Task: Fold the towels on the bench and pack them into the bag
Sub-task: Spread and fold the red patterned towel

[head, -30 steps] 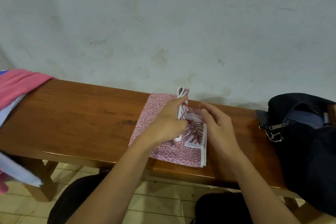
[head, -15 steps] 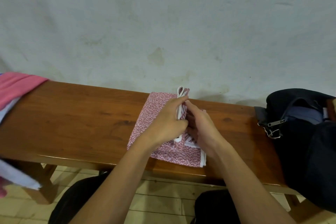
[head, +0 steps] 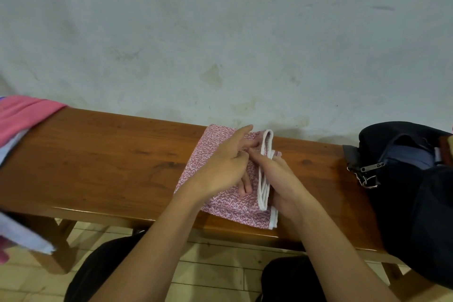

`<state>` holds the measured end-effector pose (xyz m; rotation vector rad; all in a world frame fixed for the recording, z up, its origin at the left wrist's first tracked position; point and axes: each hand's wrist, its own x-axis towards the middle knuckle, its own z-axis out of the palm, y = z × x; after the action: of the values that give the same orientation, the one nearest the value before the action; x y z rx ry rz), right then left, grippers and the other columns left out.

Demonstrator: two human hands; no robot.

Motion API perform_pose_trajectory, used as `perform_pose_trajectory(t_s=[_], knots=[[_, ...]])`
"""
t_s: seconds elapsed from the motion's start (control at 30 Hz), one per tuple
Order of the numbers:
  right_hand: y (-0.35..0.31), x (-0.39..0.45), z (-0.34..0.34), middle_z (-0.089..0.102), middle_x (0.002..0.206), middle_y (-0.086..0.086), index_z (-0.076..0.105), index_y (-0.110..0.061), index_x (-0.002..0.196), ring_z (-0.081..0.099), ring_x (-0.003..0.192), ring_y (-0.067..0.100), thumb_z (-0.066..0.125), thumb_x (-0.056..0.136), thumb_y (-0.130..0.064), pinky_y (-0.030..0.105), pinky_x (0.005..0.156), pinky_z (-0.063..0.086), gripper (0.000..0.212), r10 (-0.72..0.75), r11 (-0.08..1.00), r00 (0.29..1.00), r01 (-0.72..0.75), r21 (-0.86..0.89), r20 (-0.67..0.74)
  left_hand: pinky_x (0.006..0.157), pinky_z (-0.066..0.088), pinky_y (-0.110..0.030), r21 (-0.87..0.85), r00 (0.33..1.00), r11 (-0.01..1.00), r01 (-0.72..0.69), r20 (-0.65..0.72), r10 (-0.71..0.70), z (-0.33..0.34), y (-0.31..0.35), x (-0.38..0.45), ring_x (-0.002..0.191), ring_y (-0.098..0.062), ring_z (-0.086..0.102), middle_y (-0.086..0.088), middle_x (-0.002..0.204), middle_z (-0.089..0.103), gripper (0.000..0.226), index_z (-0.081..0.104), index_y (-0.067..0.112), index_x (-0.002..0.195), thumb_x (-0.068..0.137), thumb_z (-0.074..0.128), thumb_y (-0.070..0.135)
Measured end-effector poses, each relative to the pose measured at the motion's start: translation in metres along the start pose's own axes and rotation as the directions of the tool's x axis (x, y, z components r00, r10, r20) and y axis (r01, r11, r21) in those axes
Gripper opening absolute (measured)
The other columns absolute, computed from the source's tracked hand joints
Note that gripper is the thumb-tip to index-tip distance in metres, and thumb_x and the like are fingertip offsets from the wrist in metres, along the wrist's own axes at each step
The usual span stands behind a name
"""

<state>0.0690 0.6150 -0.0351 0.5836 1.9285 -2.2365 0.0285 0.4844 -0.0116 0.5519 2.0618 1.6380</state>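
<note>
A pink-and-white patterned towel (head: 221, 206) lies partly folded on the wooden bench (head: 98, 167), in the middle. Its white-edged layers stand raised in a ridge along the right side. My left hand (head: 220, 167) rests on the towel, its fingertips pinching the far end of that ridge. My right hand (head: 284, 184) grips the raised layers from the right, thumb on the near side and fingers under the flap. The black bag (head: 404, 193) sits on the bench's right end with its top unzipped.
Pink and pale blue towels (head: 22, 115) hang over the bench's left end. A plain wall stands right behind the bench. My knees in dark trousers are below the front edge, above a tiled floor.
My right hand moved in from the right, slid under the towel's right flap and lifted it, so the leaf-print panel is now covered. My left hand stayed on the towel.
</note>
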Motion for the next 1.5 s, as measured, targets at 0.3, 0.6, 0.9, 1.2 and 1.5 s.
perform_pose_trajectory(t_s=[0.3, 0.6, 0.9, 1.2, 1.5], knots=[[0.012, -0.013, -0.012, 0.068, 0.08, 0.003, 0.066, -0.011, 0.09, 0.063, 0.07, 0.013, 0.061, 0.095, -0.021, 0.024, 0.054, 0.047, 0.012, -0.404, 0.746, 0.878, 0.153, -0.648, -0.258, 0.113, 0.027, -0.039, 0.817, 0.991, 0.57, -0.09, 0.015, 0.135, -0.023, -0.021, 0.003, 0.141, -0.016, 0.029, 0.008, 0.153, 0.035, 0.059, 0.03, 0.029, 0.151, 0.098, 0.047, 0.048], [0.01, 0.003, -0.019, 0.07, 0.11, -0.012, 0.068, -0.025, 0.122, 0.063, 0.096, 0.004, 0.062, 0.097, -0.02, 0.017, 0.078, 0.049, 0.026, -0.412, 0.588, 0.909, 0.315, -0.745, 0.059, 0.065, 0.044, -0.03, 0.919, 0.978, 0.369, 0.141, -0.186, 0.09, -0.031, -0.014, -0.005, 0.077, -0.013, 0.055, 0.006, 0.089, 0.056, 0.05, 0.053, 0.023, 0.103, 0.094, 0.033, 0.068], [0.01, 0.006, -0.009, 0.067, 0.12, -0.012, 0.056, -0.037, 0.13, 0.062, 0.096, 0.01, 0.054, 0.1, -0.036, 0.033, 0.076, 0.054, 0.029, -0.458, 0.156, 0.83, 0.427, -0.891, 0.318, 0.083, 0.043, -0.024, 0.593, 0.992, 0.795, -0.123, 0.072, 0.1, -0.056, -0.026, 0.01, 0.095, -0.006, 0.052, 0.013, 0.105, 0.057, 0.02, 0.063, 0.029, 0.099, 0.084, 0.076, 0.025], [0.007, -0.019, -0.026, 0.06, 0.088, -0.019, 0.057, -0.031, 0.095, 0.059, 0.071, 0.006, 0.042, 0.094, -0.066, 0.023, 0.061, 0.051, 0.038, -0.338, 0.198, 0.941, 0.082, -0.977, 0.011, 0.065, 0.044, -0.024, 0.555, 0.991, 0.825, -0.108, -0.003, 0.132, -0.054, -0.035, 0.015, 0.076, -0.011, 0.059, 0.007, 0.088, 0.064, 0.007, 0.055, 0.02, 0.101, 0.098, 0.058, 0.025], [0.016, -0.028, -0.037, 0.061, 0.089, -0.01, 0.052, -0.027, 0.098, 0.06, 0.074, 0.01, 0.04, 0.099, -0.053, 0.031, 0.067, 0.059, 0.029, -0.33, 0.394, 0.935, 0.01, -0.919, -0.131, 0.059, 0.051, -0.029, 0.792, 0.968, 0.607, -0.059, -0.103, 0.23, -0.031, -0.04, 0.028, 0.064, -0.012, 0.058, 0.002, 0.085, 0.065, 0.019, 0.044, 0.022, 0.114, 0.104, 0.04, 0.037]])
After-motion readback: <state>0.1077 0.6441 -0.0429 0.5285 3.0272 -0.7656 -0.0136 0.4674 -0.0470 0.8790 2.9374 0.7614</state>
